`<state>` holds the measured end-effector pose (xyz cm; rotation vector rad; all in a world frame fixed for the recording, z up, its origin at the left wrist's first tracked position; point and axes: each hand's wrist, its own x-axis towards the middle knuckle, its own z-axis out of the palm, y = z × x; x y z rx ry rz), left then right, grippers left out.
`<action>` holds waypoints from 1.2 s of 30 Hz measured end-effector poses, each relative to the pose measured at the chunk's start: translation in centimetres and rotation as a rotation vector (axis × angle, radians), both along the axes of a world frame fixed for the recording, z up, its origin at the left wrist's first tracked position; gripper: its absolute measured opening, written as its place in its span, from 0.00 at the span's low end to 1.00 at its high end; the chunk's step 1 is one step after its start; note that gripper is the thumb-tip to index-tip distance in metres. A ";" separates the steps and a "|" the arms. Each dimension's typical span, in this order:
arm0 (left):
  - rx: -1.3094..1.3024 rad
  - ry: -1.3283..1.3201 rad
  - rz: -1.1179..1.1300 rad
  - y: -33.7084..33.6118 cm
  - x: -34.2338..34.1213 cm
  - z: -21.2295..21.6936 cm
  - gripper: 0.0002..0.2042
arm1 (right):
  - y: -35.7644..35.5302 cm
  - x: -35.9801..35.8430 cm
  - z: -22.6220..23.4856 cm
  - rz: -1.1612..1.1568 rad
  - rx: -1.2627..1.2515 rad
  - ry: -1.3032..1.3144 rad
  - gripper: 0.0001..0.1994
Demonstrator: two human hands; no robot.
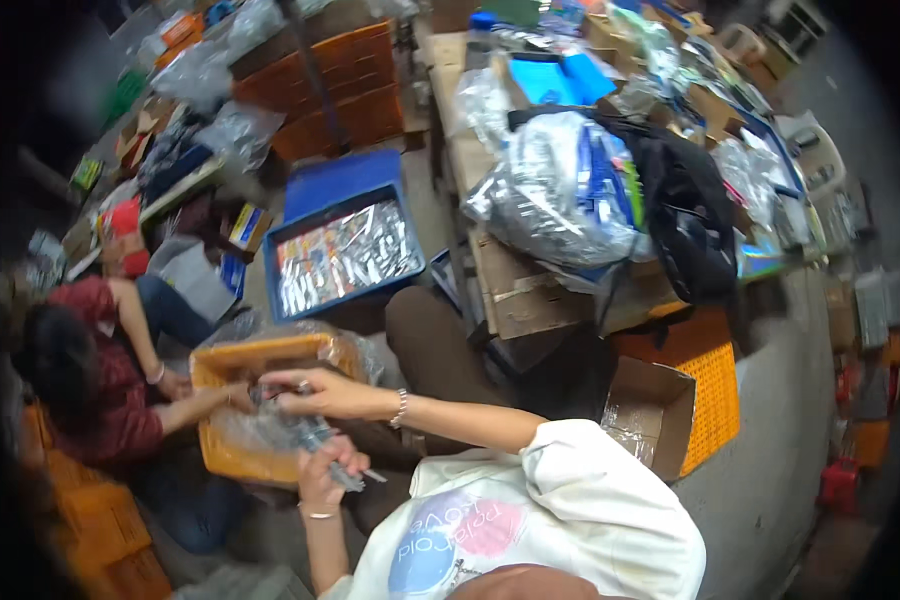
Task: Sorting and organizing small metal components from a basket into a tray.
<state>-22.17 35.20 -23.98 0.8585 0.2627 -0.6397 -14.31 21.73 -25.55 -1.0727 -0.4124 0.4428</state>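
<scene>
My left hand [327, 470] is closed around a bundle of slim grey pieces [348, 478]; their ends stick out past the fingers, and their kind is too blurred to tell. Just above it, my right hand [322, 393] reaches over a yellow plastic crate [220, 455] lined with clear plastic, fingers bent together around something small and grey that I cannot make out. Several more grey pieces [305, 432] show between my two hands. Close to my right fingertips is a co-worker's hand [238, 397], inside the same crate.
A co-worker [100, 370] in a dark red top sits at the left. Beyond the crate stands a blue tray [418, 255] of small silvery packets. A wooden table [540, 305] carries plastic bags and a black bag [685, 210]. An open cardboard box [660, 405] stands at right.
</scene>
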 end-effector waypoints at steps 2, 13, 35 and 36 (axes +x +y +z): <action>0.005 0.033 -0.059 -0.3 -1.4 -0.8 0.13 | -0.5 -1.3 0.9 0.056 0.161 0.172 0.26; -0.041 0.230 -0.166 -4.4 -7.5 -1.8 0.14 | -4.7 -6.4 -2.3 0.273 0.191 0.521 0.29; -0.044 0.261 -0.332 -6.3 -7.5 -4.9 0.12 | -7.6 -10.5 -6.2 0.255 0.202 0.665 0.22; -0.026 0.260 -0.343 -6.3 -7.3 -4.7 0.12 | -7.8 -10.4 -6.2 0.249 0.216 0.674 0.22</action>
